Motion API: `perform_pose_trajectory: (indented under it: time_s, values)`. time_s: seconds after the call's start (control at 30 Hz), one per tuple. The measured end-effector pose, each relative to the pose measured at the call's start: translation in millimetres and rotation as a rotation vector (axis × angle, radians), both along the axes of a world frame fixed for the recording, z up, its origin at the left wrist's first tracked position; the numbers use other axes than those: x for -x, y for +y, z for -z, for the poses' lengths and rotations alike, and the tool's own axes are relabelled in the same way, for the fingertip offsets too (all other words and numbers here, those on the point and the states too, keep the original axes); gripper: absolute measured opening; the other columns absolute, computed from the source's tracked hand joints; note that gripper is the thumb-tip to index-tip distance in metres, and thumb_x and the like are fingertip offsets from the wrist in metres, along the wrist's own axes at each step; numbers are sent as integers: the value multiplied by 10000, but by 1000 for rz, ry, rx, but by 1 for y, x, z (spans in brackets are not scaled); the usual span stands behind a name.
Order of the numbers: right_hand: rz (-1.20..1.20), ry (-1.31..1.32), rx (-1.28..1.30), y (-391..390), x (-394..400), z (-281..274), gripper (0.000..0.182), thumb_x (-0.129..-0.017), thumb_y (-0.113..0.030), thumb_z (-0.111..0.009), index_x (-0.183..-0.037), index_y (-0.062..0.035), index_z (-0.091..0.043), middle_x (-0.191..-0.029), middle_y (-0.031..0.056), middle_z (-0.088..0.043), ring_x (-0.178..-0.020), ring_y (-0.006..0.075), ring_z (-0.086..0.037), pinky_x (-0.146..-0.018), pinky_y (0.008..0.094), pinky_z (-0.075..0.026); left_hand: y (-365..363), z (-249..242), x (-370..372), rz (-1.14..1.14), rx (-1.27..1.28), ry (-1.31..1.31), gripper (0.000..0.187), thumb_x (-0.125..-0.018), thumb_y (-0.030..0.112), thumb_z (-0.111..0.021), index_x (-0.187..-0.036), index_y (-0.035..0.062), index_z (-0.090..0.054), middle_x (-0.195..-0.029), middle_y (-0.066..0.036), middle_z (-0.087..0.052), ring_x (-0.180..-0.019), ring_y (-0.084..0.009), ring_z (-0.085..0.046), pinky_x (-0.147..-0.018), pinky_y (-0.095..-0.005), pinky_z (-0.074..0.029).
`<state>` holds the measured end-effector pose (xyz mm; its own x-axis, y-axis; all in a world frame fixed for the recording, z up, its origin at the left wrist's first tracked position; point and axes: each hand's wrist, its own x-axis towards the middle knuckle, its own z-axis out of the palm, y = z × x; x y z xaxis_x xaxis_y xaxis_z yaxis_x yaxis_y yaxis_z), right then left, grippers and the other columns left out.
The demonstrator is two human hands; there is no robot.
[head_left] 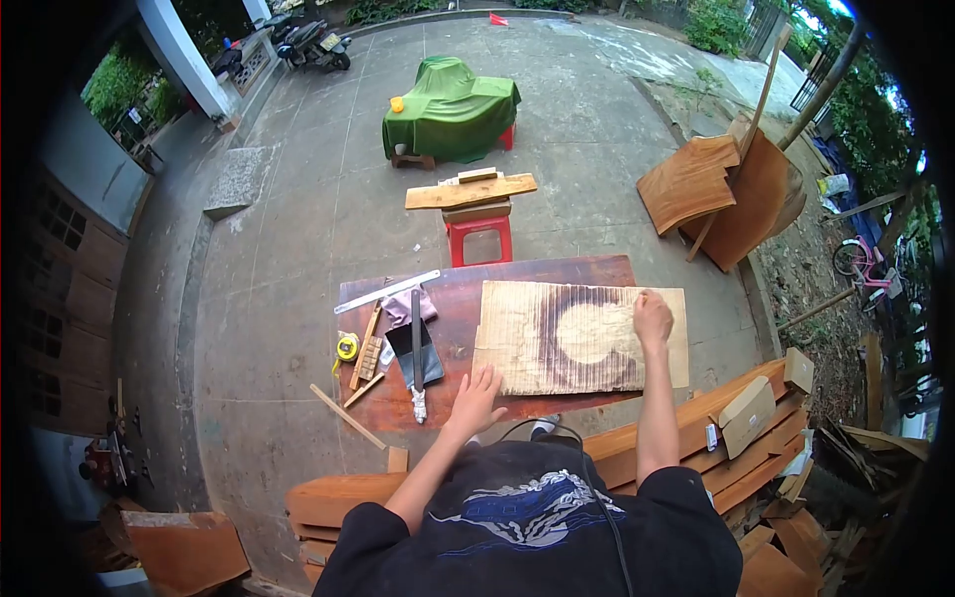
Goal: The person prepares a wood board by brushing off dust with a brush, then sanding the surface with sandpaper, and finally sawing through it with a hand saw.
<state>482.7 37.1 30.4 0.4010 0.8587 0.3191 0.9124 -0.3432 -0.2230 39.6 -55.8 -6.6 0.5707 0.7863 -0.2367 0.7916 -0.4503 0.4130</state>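
Observation:
A corrugated cardboard sheet (507, 333) with a dark, C-shaped scorched or stained ring lies on a reddish-brown wooden table (577, 271). Over its right part, my right hand (654, 318) is closed with the fingers bunched; whatever they grip, if anything, is hidden. My left hand (477, 400) rests open, fingers spread, at the table's front edge by the sheet's lower left corner. To its left lie a long dark file-like bar (416, 333) with a whitish wrapped end and a dark sheet (430, 366) under it.
Further left are a metal ruler (388, 292), a pink cloth (398, 307), a yellow tape measure (347, 347) and wooden strips (366, 333). Beyond the table, a red stool (479, 239) carries boards. Stacked planks (686, 423) stand close in front of me; large slabs (688, 181) lean at right.

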Motion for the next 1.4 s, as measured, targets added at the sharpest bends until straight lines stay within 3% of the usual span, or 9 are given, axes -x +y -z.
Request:
perform_pose_trajectory:
  time_s: [0.2, 0.37, 0.43, 0.7, 0.87, 1.0, 1.2, 1.3, 1.4]
  values:
    - [-735, 475, 89, -64, 198, -51, 193, -1016, -240, -617, -1055, -98, -742, -968, 139, -764, -785, 353, -745, -730, 448, -600, 20, -8, 3, -33, -56, -70, 779, -863, 332, -824, -1503, 25, -505, -1626, -255, -433, -1547, -435, -353, -1266, -597, -271]
    - [18, 531, 240, -82, 55, -70, 288, -1048, -220, -525, -991, -21, -725, -967, 185, -767, -836, 351, -753, -758, 457, -586, 18, 4, 15, -43, -62, -42, 809, -825, 312, -859, -1490, 24, -500, -1650, -260, -393, -1535, -462, -359, -1255, -592, -298]
    - [170, 67, 52, -94, 3, -30, 285, -1042, -194, -506, -945, -9, -700, -908, 205, -738, -790, 388, -735, -743, 493, -577, 14, 9, 17, -40, -63, -77, 838, -813, 308, -869, -1500, 25, -482, -1658, -270, -373, -1534, -461, -362, -1252, -590, -306]
    - [-523, 551, 34, -109, 249, -51, 208, -989, -199, -659, -1081, -45, -764, -994, 209, -763, -826, 375, -747, -763, 448, -592, 23, 3, 15, -17, -4, -36, 820, -815, 286, -866, -1491, 32, -479, -1648, -287, -381, -1499, -466, -414, -1239, -576, -338]
    - [-66, 661, 156, -112, 138, -40, 321, -1022, -303, -593, -1115, -48, -765, -994, 217, -775, -933, 414, -749, -806, 492, -581, 28, 3, 24, 5, 25, -81, 778, -836, 273, -855, -1497, 43, -515, -1655, -260, -391, -1486, -466, -430, -1237, -580, -340]
    - [328, 72, 61, -130, 41, -28, 275, -1033, -232, -554, -1085, -34, -738, -1035, 211, -754, -928, 414, -736, -803, 517, -576, 27, 13, 30, 69, -53, -76, 818, -853, 282, -844, -1544, 37, -480, -1686, -261, -341, -1570, -465, -299, -1273, -582, -272]
    - [-341, 529, 98, -133, 207, -44, 273, -1005, -247, -619, -1174, -75, -747, -1047, 162, -757, -925, 386, -734, -812, 488, -572, 28, 8, 30, 142, -41, -10, 933, -850, 356, -848, -1594, 28, -389, -1693, -281, -310, -1582, -462, -280, -1275, -585, -264]
    - [-381, 629, 191, -155, 184, -51, 282, -984, -272, -673, -1161, -71, -762, -1053, 151, -773, -934, 358, -748, -811, 437, -580, 30, 9, 34, 162, -52, -38, 932, -852, 338, -842, -1591, 15, -376, -1681, -286, -324, -1571, -463, -298, -1266, -588, -278]
    - [131, 721, 45, -179, 81, -39, 291, -1027, -297, -622, -1115, -59, -766, -903, 175, -773, -879, 375, -757, -798, 449, -571, 30, 6, 37, 161, -39, -46, 930, -858, 347, -837, -1596, 19, -375, -1685, -284, -320, -1567, -466, -304, -1265, -586, -279]
